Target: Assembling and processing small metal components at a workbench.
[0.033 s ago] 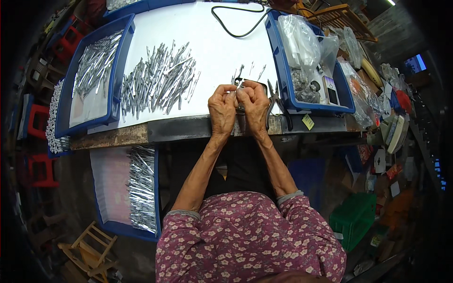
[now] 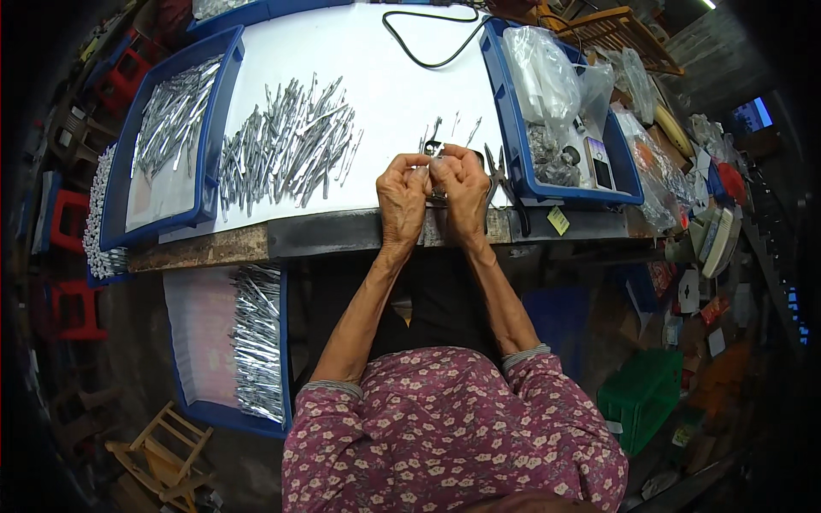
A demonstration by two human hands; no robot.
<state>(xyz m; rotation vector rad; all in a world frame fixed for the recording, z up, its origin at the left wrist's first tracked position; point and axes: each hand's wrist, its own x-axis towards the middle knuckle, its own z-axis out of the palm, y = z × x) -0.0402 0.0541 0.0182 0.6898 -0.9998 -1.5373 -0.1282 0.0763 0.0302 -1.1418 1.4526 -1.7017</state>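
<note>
Close together at the table's front edge, my left hand [image 2: 402, 190] and my right hand [image 2: 463, 188] are both closed in a pinch. Between their fingertips is a thin silver metal piece [image 2: 437, 150], partly hidden by the fingers. A dark, small tray-like object [image 2: 434, 146] lies just beyond and under the hands, mostly covered. Right of my right hand lie pliers [image 2: 502, 178] with dark handles. A few loose thin metal pieces [image 2: 473, 131] rest on the white sheet past the hands. To the left spreads a large pile of silver metal strips [image 2: 295, 141].
A blue tray [image 2: 208, 184] of similar strips stands at the left, and another blue tray [image 2: 285, 342] sits below the table edge. At the right, a blue tray [image 2: 513, 128] holds plastic bags. A black cable [image 2: 410, 56] curves at the back. A yellow tag [image 2: 558, 221] hangs at the edge.
My right hand has shifted very slightly to the right, and the fingertips have turned a little around the metal piece. Everything else looks the same.
</note>
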